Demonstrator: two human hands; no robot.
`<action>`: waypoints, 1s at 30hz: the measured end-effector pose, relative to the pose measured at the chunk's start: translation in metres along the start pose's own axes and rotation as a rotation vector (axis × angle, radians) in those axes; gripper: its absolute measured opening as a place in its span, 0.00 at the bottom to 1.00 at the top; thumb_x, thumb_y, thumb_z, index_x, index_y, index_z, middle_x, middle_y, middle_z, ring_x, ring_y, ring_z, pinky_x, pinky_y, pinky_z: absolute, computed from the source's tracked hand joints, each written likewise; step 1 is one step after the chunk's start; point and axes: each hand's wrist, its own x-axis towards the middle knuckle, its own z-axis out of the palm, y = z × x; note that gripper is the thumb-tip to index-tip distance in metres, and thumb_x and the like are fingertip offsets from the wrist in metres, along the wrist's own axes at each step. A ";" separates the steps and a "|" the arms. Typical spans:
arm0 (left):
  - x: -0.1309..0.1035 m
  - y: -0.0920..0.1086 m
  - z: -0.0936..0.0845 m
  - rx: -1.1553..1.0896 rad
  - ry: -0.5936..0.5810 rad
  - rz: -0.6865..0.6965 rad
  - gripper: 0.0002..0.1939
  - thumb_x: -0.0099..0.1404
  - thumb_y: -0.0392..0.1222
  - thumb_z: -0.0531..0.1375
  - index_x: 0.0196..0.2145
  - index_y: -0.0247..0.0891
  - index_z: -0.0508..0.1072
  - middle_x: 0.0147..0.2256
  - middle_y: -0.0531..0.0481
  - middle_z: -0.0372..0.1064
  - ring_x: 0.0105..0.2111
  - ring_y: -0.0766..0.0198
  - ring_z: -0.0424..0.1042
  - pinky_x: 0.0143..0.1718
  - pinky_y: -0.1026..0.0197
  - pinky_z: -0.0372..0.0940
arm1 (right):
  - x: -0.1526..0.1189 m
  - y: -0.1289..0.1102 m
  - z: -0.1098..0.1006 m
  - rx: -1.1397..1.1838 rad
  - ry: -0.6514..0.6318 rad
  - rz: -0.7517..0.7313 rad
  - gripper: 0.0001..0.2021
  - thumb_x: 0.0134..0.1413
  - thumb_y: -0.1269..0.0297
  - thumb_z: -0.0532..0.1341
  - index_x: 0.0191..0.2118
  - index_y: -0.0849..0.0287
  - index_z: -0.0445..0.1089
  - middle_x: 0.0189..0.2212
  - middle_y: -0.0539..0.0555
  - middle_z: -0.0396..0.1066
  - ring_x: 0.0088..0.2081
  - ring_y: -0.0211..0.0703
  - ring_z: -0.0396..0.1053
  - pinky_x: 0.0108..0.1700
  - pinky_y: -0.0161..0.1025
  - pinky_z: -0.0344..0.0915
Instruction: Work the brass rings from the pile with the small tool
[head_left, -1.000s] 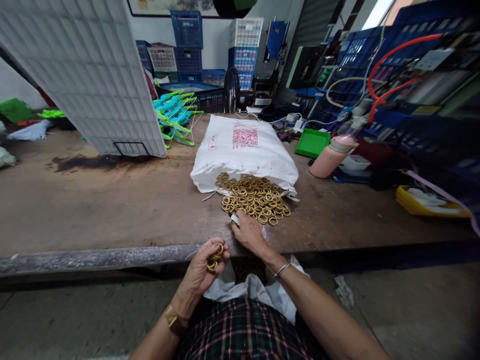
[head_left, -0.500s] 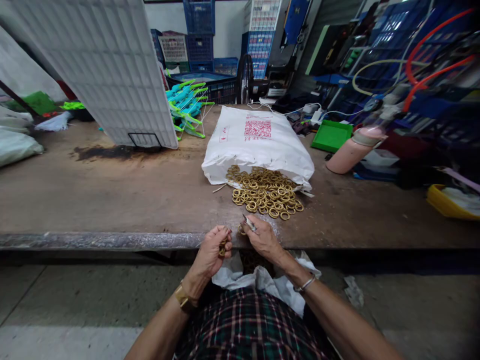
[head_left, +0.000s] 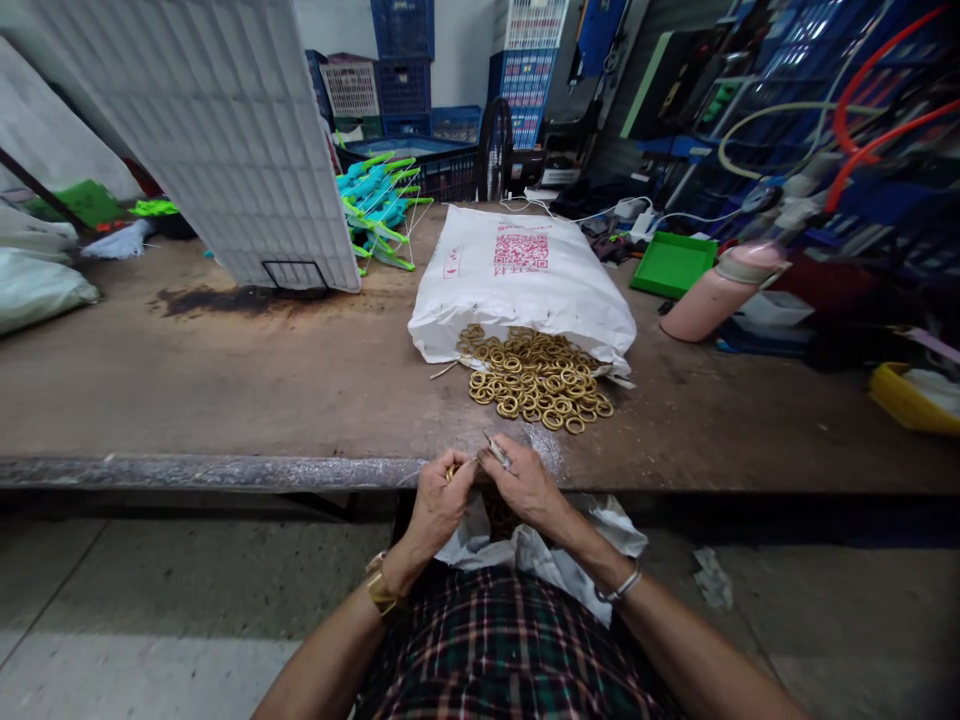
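Note:
At the table's front edge, my left hand (head_left: 442, 500) is closed round brass-coloured rings (head_left: 451, 471), mostly hidden by its fingers. My right hand (head_left: 529, 488) pinches a small pointed tool, perhaps a little blade (head_left: 498, 452), whose tip points up and left. The fingertips of both hands nearly meet. Just beyond them lies a heap of brass-coloured rings (head_left: 544, 385), spilling from the mouth of a white sack (head_left: 555, 290) with red print. Below my hands, an open white bag (head_left: 525, 555) sits at my lap with dark contents barely visible.
A white ribbed panel (head_left: 247, 150) leans on the wooden table (head_left: 225, 390) at the left, beside teal and green plastic pieces (head_left: 382, 205). Right of the sack stand a green tray (head_left: 675, 264), a tilted pink bottle (head_left: 712, 300) and a yellow tray (head_left: 904, 405). Stacked crates (head_left: 405, 90) rise behind.
My left hand has turned and moved slightly right, bringing its fingertips close to my right hand's. The ring earlier seen by my right fingers no longer shows there. The view has shifted slightly.

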 end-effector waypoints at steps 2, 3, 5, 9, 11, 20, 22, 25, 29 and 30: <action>-0.001 0.002 0.000 0.051 0.034 0.098 0.12 0.57 0.47 0.57 0.23 0.36 0.68 0.17 0.57 0.58 0.18 0.72 0.56 0.21 0.69 0.54 | 0.000 -0.001 0.000 0.094 -0.060 0.065 0.13 0.53 0.59 0.49 0.22 0.59 0.58 0.18 0.46 0.58 0.22 0.33 0.55 0.25 0.32 0.51; -0.002 0.003 0.001 0.060 0.042 0.128 0.11 0.58 0.46 0.57 0.23 0.36 0.69 0.18 0.56 0.60 0.19 0.71 0.57 0.22 0.68 0.54 | -0.001 -0.001 0.000 0.149 -0.088 0.099 0.14 0.53 0.58 0.49 0.22 0.59 0.58 0.17 0.46 0.58 0.21 0.33 0.54 0.25 0.31 0.52; -0.002 0.004 0.001 0.056 0.042 0.140 0.11 0.58 0.45 0.56 0.24 0.36 0.70 0.18 0.55 0.61 0.19 0.70 0.58 0.22 0.68 0.55 | -0.001 -0.001 0.001 0.254 -0.112 0.163 0.15 0.53 0.58 0.49 0.20 0.59 0.59 0.16 0.46 0.57 0.20 0.32 0.53 0.24 0.31 0.51; -0.002 0.003 0.001 0.005 -0.011 0.039 0.11 0.58 0.47 0.56 0.27 0.36 0.70 0.17 0.57 0.58 0.17 0.72 0.55 0.19 0.69 0.54 | 0.001 0.000 0.003 0.365 -0.077 0.219 0.12 0.50 0.59 0.51 0.20 0.59 0.59 0.15 0.44 0.54 0.19 0.32 0.51 0.23 0.31 0.50; -0.002 0.001 0.001 -0.039 -0.055 -0.029 0.13 0.58 0.49 0.56 0.28 0.36 0.69 0.17 0.58 0.57 0.15 0.73 0.54 0.17 0.70 0.54 | 0.002 0.000 0.003 0.363 -0.069 0.215 0.11 0.48 0.60 0.52 0.21 0.59 0.59 0.16 0.44 0.56 0.20 0.32 0.53 0.24 0.31 0.51; 0.000 -0.002 0.001 -0.207 -0.141 -0.168 0.17 0.55 0.54 0.57 0.27 0.36 0.64 0.19 0.57 0.58 0.15 0.74 0.55 0.14 0.70 0.53 | 0.002 0.000 0.002 0.277 -0.043 0.156 0.10 0.47 0.60 0.52 0.21 0.59 0.58 0.17 0.44 0.56 0.22 0.33 0.54 0.26 0.32 0.52; -0.001 -0.002 0.000 -0.237 -0.149 -0.180 0.17 0.54 0.55 0.58 0.27 0.36 0.64 0.19 0.57 0.58 0.15 0.74 0.55 0.14 0.70 0.53 | 0.003 0.000 0.002 0.298 -0.057 0.158 0.10 0.47 0.60 0.52 0.21 0.59 0.58 0.17 0.44 0.57 0.22 0.33 0.55 0.26 0.32 0.53; -0.002 -0.002 0.000 -0.297 -0.172 -0.184 0.17 0.54 0.54 0.59 0.28 0.36 0.64 0.19 0.58 0.58 0.15 0.75 0.55 0.14 0.71 0.53 | 0.005 0.002 0.002 0.339 -0.082 0.160 0.09 0.48 0.62 0.51 0.22 0.59 0.59 0.18 0.45 0.59 0.23 0.34 0.57 0.27 0.32 0.55; -0.003 -0.004 0.000 -0.355 -0.172 -0.178 0.16 0.55 0.53 0.58 0.28 0.36 0.63 0.20 0.58 0.58 0.16 0.75 0.55 0.14 0.71 0.53 | 0.005 0.007 0.001 0.209 -0.014 0.129 0.09 0.49 0.63 0.49 0.23 0.59 0.59 0.18 0.46 0.59 0.22 0.34 0.57 0.27 0.32 0.54; -0.002 -0.004 0.000 -0.358 -0.162 -0.176 0.16 0.55 0.52 0.58 0.28 0.36 0.63 0.20 0.58 0.58 0.16 0.75 0.55 0.14 0.71 0.53 | 0.004 0.009 0.000 0.139 0.005 0.104 0.09 0.50 0.63 0.49 0.22 0.58 0.58 0.17 0.46 0.59 0.22 0.34 0.56 0.26 0.31 0.53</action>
